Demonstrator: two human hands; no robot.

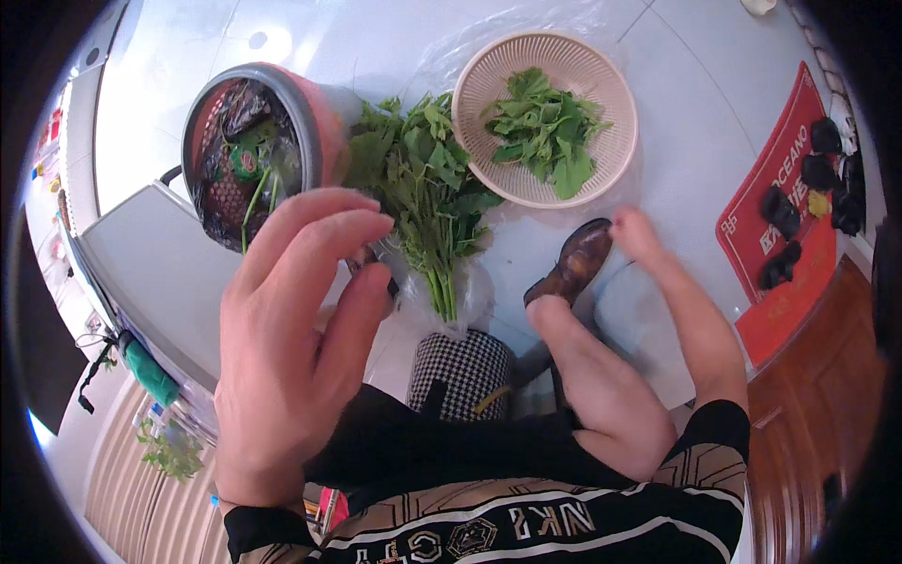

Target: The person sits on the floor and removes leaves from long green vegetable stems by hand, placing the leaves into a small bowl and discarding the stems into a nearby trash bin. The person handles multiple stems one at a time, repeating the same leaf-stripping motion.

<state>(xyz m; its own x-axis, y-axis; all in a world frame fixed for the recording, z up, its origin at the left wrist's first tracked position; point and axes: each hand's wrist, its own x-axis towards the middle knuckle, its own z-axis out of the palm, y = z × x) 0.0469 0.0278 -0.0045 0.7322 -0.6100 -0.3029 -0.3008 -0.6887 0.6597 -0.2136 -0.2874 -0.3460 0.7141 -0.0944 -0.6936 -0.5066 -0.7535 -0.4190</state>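
Note:
My left hand [296, 303] is raised close to the camera, with the fingers curved and a gap between them and the thumb. No object shows in that gap. Just beyond it lies a bunch of leafy green vegetables [430, 162], stems towards me, on clear plastic. My right hand [634, 233] is small and blurred beside the toe of a brown shoe [574, 264]; its fingers look curled, and what they hold cannot be made out. Picked green leaves [550, 130] fill the middle of a beige plastic colander [473, 151] on the floor.
A red waste basket [320, 113], lined with a black bag and holding scraps, stands at left. A houndstooth-patterned stool [458, 374] is by my legs. At right, a red doormat [754, 190] carries dark shoes [779, 211] near a wooden door [817, 423].

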